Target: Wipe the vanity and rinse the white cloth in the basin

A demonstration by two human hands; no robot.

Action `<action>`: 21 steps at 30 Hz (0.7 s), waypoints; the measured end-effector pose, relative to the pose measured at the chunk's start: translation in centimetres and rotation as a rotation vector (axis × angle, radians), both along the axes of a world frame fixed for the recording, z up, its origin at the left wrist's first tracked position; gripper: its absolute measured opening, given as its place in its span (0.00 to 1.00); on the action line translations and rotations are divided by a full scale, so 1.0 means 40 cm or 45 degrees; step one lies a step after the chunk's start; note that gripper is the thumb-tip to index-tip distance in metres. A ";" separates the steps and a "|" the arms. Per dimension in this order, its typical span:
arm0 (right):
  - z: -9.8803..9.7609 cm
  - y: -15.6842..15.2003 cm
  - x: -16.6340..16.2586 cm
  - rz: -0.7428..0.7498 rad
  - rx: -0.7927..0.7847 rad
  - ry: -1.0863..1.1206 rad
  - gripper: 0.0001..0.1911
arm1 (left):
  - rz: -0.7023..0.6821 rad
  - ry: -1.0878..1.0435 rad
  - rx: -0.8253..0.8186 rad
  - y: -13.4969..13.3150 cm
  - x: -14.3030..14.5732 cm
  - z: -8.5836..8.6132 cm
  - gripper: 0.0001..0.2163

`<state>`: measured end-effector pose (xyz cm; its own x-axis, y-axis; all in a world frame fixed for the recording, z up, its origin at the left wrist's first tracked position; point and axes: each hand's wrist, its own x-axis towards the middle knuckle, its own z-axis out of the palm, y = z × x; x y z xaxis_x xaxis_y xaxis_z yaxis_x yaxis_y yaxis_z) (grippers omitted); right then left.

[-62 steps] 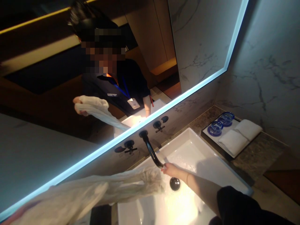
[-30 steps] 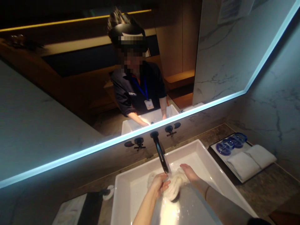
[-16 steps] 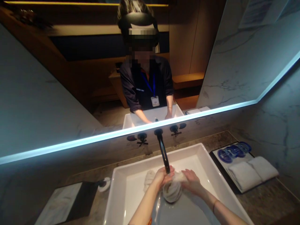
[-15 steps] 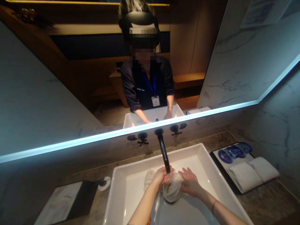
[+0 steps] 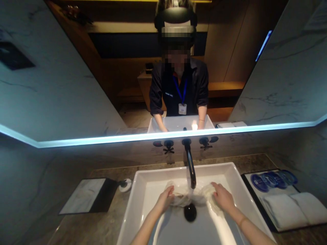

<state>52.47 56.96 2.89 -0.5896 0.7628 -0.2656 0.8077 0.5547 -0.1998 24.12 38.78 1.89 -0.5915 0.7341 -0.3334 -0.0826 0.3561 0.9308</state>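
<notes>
To your right, folded white towels (image 5: 293, 211) and blue discs (image 5: 273, 178) are lying on a black tray (image 5: 249, 190); a mirror (image 5: 76, 85) is glowing above.

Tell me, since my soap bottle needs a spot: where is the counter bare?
Bare stone lies between the sink and the right tray, and behind the left tray. The right tray is crowded with folded towels and blue coasters.

Illumination was dim overall. The main source was a cool blue-white light strip (image 5: 163, 135) along the mirror's lower edge, from nine to three o'clock. The white basin (image 5: 143, 190) showed glare at six o'clock. Wide-angle distortion bent the edges; corners were dark, detail soft.
</notes>
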 end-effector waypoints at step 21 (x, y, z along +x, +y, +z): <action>-0.038 -0.120 -0.213 0.076 -0.248 0.357 0.21 | 0.229 0.039 0.158 -0.113 0.121 -0.025 0.25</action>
<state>43.93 52.15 1.38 -0.7023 0.6755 -0.2246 0.6738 0.5289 -0.5161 28.94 34.27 0.89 -0.7248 0.6505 -0.2270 -0.1056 0.2206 0.9696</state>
